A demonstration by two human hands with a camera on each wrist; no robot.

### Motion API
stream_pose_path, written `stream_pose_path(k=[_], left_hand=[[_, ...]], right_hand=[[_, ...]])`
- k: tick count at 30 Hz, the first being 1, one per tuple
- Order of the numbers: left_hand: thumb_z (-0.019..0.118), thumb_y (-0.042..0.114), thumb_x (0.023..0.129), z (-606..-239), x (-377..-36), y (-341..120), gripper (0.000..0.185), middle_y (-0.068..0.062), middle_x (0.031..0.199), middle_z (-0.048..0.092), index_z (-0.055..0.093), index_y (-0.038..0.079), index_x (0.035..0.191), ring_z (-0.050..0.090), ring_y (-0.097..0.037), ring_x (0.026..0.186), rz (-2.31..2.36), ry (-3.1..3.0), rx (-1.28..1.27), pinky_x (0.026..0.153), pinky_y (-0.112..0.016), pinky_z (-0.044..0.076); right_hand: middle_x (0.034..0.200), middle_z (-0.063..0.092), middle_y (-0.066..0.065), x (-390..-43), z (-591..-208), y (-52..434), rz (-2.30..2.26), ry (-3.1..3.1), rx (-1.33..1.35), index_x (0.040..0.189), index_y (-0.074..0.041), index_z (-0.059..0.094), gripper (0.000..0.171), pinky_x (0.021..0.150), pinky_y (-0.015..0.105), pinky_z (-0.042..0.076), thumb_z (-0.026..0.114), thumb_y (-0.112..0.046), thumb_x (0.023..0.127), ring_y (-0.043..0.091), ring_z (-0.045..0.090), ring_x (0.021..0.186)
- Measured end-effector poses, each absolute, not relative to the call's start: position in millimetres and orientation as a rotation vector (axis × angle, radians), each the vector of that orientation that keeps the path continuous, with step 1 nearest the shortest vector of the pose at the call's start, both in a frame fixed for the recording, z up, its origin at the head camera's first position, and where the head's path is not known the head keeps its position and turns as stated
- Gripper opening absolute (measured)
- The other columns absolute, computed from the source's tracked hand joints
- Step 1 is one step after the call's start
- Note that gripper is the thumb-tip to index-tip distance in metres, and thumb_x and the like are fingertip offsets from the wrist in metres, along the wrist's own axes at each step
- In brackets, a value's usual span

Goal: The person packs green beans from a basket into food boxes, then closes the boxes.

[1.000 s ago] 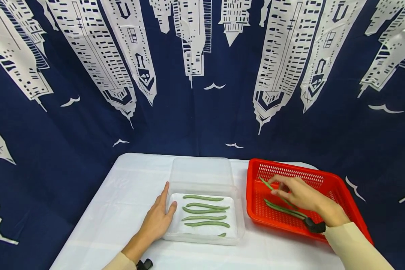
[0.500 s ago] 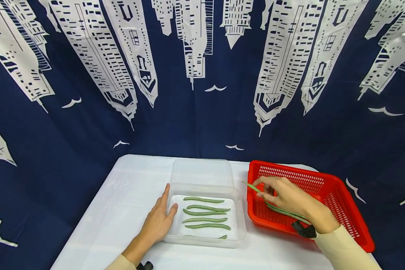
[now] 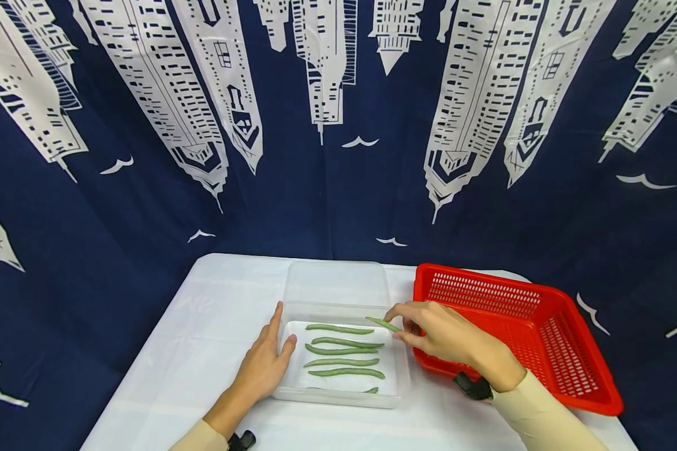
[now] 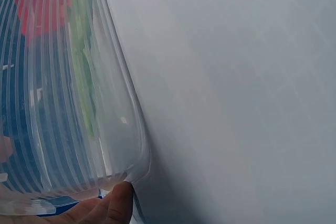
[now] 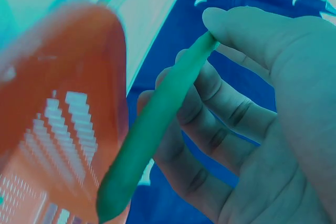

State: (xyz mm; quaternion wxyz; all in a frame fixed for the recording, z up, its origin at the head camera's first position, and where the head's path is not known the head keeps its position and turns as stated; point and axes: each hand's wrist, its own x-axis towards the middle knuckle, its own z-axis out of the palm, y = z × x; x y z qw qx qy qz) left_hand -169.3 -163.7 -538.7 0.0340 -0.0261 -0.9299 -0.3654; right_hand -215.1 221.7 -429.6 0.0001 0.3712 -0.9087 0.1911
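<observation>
Your right hand [image 3: 448, 338] pinches a green bean [image 3: 383, 324] between thumb and fingertips, holding it over the right rim of the clear plastic container [image 3: 341, 291], just left of the red basket [image 3: 519, 332]. Your left hand [image 3: 262, 363] rests flat on the white tablecloth [image 3: 203, 351], fingers straight, thumb touching the container's left wall. Several beans [image 3: 338, 351] lie in rows inside the container.

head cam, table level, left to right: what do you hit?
Left hand resting against the box side → clear plastic box with green beans → right hand pinching one green bean → red basket.
</observation>
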Motion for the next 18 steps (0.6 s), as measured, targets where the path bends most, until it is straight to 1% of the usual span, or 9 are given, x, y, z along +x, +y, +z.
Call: stream_pose_path(k=[7,14,18], left_hand=[[0.054,0.039,0.124,-537.1,-169.3,-163.4,0.079,-0.032,0.174,0.053,0.014,0.02,0.19,0.058,-0.058,0.157,-1.115,-2.868,-0.079,0.127,-0.076,0.049],[0.055,0.039,0.124,-538.3,-169.9,-163.9,0.08,-0.031,0.175,0.053,0.014,0.022,0.19,0.058,-0.058,0.158,-1.109,-2.866,-0.07,0.127,-0.076,0.049],[0.055,0.039,0.124,-537.9,-170.0,-163.5,0.08,-0.031,0.176,0.053,0.014,0.023,0.19,0.058,-0.057,0.158,-1.114,-2.865,-0.071,0.127,-0.076,0.048]], right_hand=[[0.087,0.064,-0.019,-214.5,-432.7,192.1,0.576,-2.845,1.283,0.13,-0.029,0.079,0.025,0.064,0.019,0.049,0.087,-0.023,0.108,-0.007,0.053,0.072],[0.099,0.07,-0.017,-218.5,-432.2,164.4,0.537,-2.843,1.353,0.132,-0.03,0.078,0.024,0.068,0.02,0.051,0.085,-0.027,0.109,-0.006,0.057,0.075],[0.094,0.068,-0.016,-227.0,-433.5,149.7,0.515,-2.836,1.386,0.131,-0.03,0.078,0.023,0.068,0.022,0.051,0.085,-0.027,0.109,-0.004,0.057,0.074]])
